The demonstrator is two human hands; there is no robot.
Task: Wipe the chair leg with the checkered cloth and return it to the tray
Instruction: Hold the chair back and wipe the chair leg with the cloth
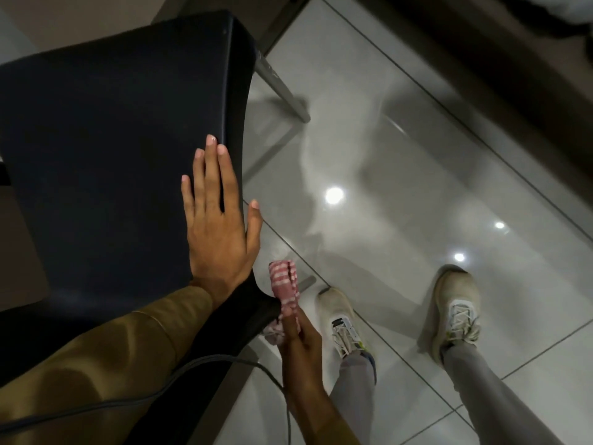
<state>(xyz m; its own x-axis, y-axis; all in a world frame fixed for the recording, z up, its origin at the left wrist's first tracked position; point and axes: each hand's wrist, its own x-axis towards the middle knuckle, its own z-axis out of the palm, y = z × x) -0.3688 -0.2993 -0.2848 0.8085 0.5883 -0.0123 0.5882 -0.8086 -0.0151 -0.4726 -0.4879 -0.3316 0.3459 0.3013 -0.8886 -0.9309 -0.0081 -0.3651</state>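
Cloth (285, 285), pink checkered, soft and light, wrapped round near chair leg (306, 282) below seat (112, 139) corner; right hand (300, 340) clenched on it. Left hand (218, 220) flat, fingers released, steadying seat. Grip bunched folds.

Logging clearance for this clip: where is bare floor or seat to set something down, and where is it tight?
Open tile lies between the far chair leg and the shoes. The dark seat is bare left of the left hand. Tight spot: the near seat corner, where the right hand holds the checkered cloth beside the left shoe.
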